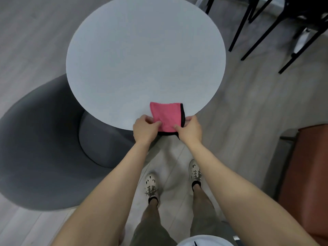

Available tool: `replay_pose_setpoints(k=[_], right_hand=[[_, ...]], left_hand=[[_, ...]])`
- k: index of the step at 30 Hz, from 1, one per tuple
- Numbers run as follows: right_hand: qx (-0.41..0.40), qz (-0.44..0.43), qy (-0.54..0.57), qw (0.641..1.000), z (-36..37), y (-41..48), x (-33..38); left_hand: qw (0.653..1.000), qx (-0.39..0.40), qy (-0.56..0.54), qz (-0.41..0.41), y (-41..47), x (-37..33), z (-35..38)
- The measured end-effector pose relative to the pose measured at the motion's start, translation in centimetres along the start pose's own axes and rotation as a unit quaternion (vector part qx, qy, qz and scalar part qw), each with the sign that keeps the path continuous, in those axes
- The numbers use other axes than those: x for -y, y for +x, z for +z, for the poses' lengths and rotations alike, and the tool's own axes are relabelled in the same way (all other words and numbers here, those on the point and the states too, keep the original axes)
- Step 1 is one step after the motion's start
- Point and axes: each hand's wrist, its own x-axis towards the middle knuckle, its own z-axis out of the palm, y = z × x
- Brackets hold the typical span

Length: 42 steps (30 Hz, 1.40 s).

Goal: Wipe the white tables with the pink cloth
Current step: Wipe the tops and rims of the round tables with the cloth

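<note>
Your left hand [145,129] and right hand [190,129] each pinch the folded pink cloth [166,115] at the near rim of the round white worktop [142,55]. To your left stands a grey armchair [40,148], black chair legs [262,27] far right, pale plank floor [245,96] below.

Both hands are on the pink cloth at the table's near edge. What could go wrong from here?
1. The pink cloth hangs partly over the near rim of the white table, pinched by the left hand and right hand; if released, it may slip to the floor.
2. Folded small, it could miss the far side.
3. The grey chair sits tucked against the table; stepping round might bump it.
</note>
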Motion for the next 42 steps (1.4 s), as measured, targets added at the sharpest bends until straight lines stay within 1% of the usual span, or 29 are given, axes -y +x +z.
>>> replay_pose_setpoints(k=[1,2,4,6,8,11,13,14,16,17,18,19,20,22,23,24,25,26,27,28,30,31,33,35,37,39,40,42], right_hand=[[0.024,0.012,0.02,0.999,-0.6,-0.3,-0.4],[0.056,0.039,0.072,0.995,-1.3,-0.9,-0.6],[0.111,0.098,0.214,0.965,-2.9,-2.4,-0.7],[0.11,0.111,0.287,0.945,-4.1,-4.1,-0.8],[0.1,0.104,0.332,0.932,-4.7,-5.5,-0.8],[0.115,0.032,0.362,0.925,-4.6,-7.4,-0.9],[0.128,-0.012,0.333,0.934,-4.3,-8.8,-0.9],[0.128,-0.034,0.279,0.951,-4.3,-9.3,-1.0],[0.098,-0.09,0.098,0.986,-4.3,-9.6,-1.2],[0.076,-0.114,0.016,0.99,-4.3,-9.6,-1.5],[0.048,-0.129,-0.04,0.99,-4.3,-9.7,-1.6],[0.015,-0.13,-0.063,0.989,-4.2,-9.7,-1.9],[-0.02,-0.116,-0.07,0.991,-4.1,-9.8,-2.2],[-0.08,-0.041,-0.051,0.995,-3.0,-10.2,-3.2],[-0.077,0.028,-0.003,0.997,-2.3,-10.5,-3.5],[-0.038,0.103,0.096,0.989,-1.5,-10.8,-3.6],[0.024,0.17,0.226,0.959,-0.7,-11.2,-3.7],[0.074,0.211,0.333,0.916,0.0,-11.4,-3.9],[0.097,0.222,0.386,0.89,1.0,-11.4,-4.1],[0.09,0.223,0.397,0.886,2.1,-11.1,-4.5],[0.047,0.226,0.374,0.898,3.9,-10.6,-4.9],[0.034,0.234,0.371,0.898,4.6,-10.3,-4.9],[0.029,0.251,0.383,0.888,5.2,-9.8,-4.9],[0.026,0.262,0.38,0.887,5.7,-8.7,-5.4],[-0.007,0.265,0.348,0.899,6.3,-7.5,-5.7],[-0.079,0.256,0.302,0.915,6.5,-6.0,-5.4],[-0.118,0.243,0.282,0.921,6.1,-5.3,-4.8],[-0.174,0.204,0.26,0.928,5.7,-3.7,-4.0]], left_hand=[[0.999,0.009,-0.052,-0.002,-0.7,0.2,-0.5],[0.995,0.019,-0.095,0.0,-1.7,0.6,-1.2],[0.982,0.054,-0.179,-0.004,-3.8,1.6,-2.9],[0.97,0.102,-0.22,-0.001,-5.9,2.3,-4.5],[0.972,0.134,-0.19,0.032,-6.8,2.6,-5.9],[0.975,0.175,-0.109,0.084,-6.5,2.7,-7.4],[0.975,0.176,0.003,0.133,-5.9,2.5,-8.0],[0.968,0.168,0.07,0.171,-5.5,2.5,-8.3],[0.943,0.141,0.175,0.246,-4.5,2.5,-9.0],[0.933,0.135,0.198,0.269,-4.1,2.5,-9.2],[0.926,0.14,0.204,0.283,-3.8,2.4,-9.3],[0.923,0.159,0.201,0.288,-3.7,2.2,-9.4],[0.92,0.185,0.194,0.284,-3.9,2.0,-9.5],[0.919,0.223,0.18,0.27,-4.3,2.0,-9.3],[0.919,0.227,0.179,0.269,-4.6,2.1,-9.1],[0.918,0.223,0.18,0.273,-4.9,2.3,-8.8],[0.915,0.218,0.187,0.283,-5.0,2.5,-8.4],[0.906,0.214,0.207,0.299,-5.1,2.8,-7.9],[0.891,0.216,0.237,0.321,-5.3,3.1,-7.4],[0.872,0.225,0.266,0.343,-5.6,3.3,-7.0],[0.835,0.246,0.313,0.381,-6.2,3.7,-6.5],[0.818,0.254,0.334,0.393,-6.3,3.8,-6.5],[0.79,0.27,0.367,0.41,-6.2,4.1,-6.7],[0.769,0.282,0.391,0.421,-5.4,4.2,-7.6],[0.757,0.244,0.408,0.448,-3.6,3.9,-8.6],[0.759,0.17,0.427,0.46,-1.2,2.9,-9.0],[0.752,0.131,0.451,0.462,0.1,2.0,-8.9],[0.714,0.08,0.531,0.45,2.8,0.1,-8.3]])
